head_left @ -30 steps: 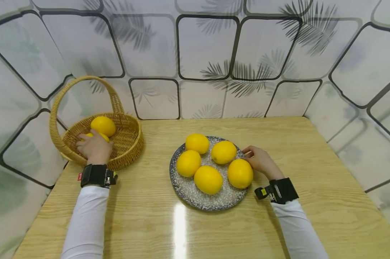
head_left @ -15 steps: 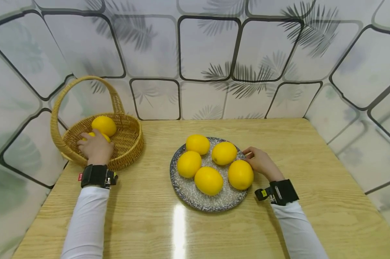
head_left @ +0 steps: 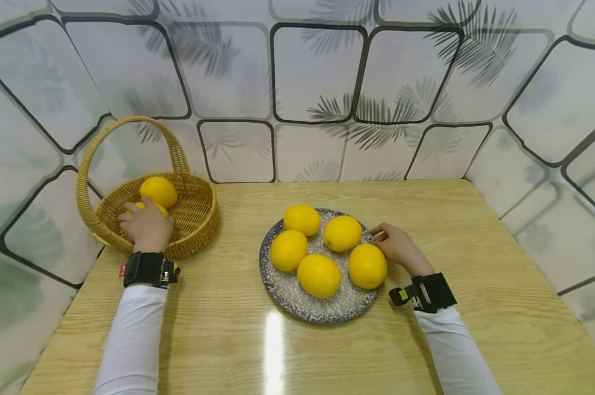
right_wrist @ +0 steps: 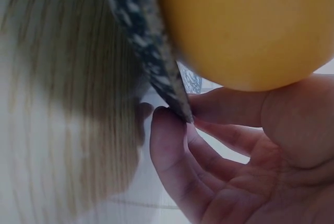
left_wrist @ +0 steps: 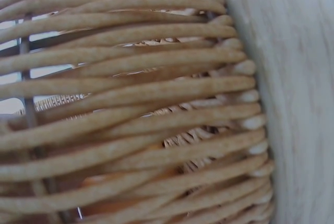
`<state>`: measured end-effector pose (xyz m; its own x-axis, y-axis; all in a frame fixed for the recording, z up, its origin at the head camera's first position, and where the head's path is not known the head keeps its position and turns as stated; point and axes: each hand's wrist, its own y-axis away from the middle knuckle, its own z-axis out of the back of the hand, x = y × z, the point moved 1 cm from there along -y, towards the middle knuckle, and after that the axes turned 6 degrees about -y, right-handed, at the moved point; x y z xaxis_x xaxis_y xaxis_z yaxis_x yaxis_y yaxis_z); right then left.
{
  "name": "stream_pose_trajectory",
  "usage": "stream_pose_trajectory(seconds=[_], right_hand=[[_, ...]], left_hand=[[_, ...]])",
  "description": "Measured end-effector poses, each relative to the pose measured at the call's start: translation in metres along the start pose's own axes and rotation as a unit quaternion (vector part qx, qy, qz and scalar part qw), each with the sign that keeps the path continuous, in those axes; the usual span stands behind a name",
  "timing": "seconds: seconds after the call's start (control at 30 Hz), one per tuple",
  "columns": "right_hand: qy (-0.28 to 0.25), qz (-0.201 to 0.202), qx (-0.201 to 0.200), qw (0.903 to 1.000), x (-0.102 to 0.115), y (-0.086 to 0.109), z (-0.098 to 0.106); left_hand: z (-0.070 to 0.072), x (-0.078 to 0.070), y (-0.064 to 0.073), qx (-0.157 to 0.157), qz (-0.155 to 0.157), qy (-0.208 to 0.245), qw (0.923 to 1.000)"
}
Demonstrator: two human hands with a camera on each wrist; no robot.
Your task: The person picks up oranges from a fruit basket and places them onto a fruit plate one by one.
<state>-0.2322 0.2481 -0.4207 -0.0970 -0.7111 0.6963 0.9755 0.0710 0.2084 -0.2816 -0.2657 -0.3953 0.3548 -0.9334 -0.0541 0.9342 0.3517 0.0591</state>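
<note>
Inside the wicker basket (head_left: 209, 216) at the left, my left hand (head_left: 151, 227) grips a lemon (head_left: 162, 209), fingers spread over its top and mostly hiding it. Another lemon (head_left: 159, 192) lies just behind that one. In the left wrist view the woven wall (left_wrist: 130, 88) blocks the hand. My right hand (head_left: 400, 248) pinches the right rim of a speckled grey plate (head_left: 322, 308). The right wrist view has the plate's dark edge (right_wrist: 148, 51) between thumb and fingertips, beside a yellow lemon (right_wrist: 255, 31). Several lemons (head_left: 318, 275) rest on the plate.
A tall arched handle (head_left: 82, 181) rises over the basket, left of and behind my left hand. The wooden table (head_left: 218, 329) meets a patterned wall covering (head_left: 235, 151) at the back and along both sides.
</note>
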Motion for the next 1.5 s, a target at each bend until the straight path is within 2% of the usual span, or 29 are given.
stream_pose_trajectory(seconds=[0.83, 1.13, 1.5], right_hand=[[-0.002, -0.004, 0.008, 1.0000, 0.0023, -0.0007, 0.0006], [0.003, 0.006, 0.006, 1.0000, 0.0007, -0.0003, -0.0007], [-0.001, 0.000, 0.007, 1.0000, 0.0003, -0.0017, -0.0005]], left_hand=[[0.0000, 0.0023, 0.0001, -0.002, -0.022, 0.002, 0.9998], [-0.0032, 0.0021, 0.0008, -0.008, -0.020, 0.001, 0.9998], [0.0009, -0.0009, 0.0033, -0.002, -0.020, -0.009, 0.9997]])
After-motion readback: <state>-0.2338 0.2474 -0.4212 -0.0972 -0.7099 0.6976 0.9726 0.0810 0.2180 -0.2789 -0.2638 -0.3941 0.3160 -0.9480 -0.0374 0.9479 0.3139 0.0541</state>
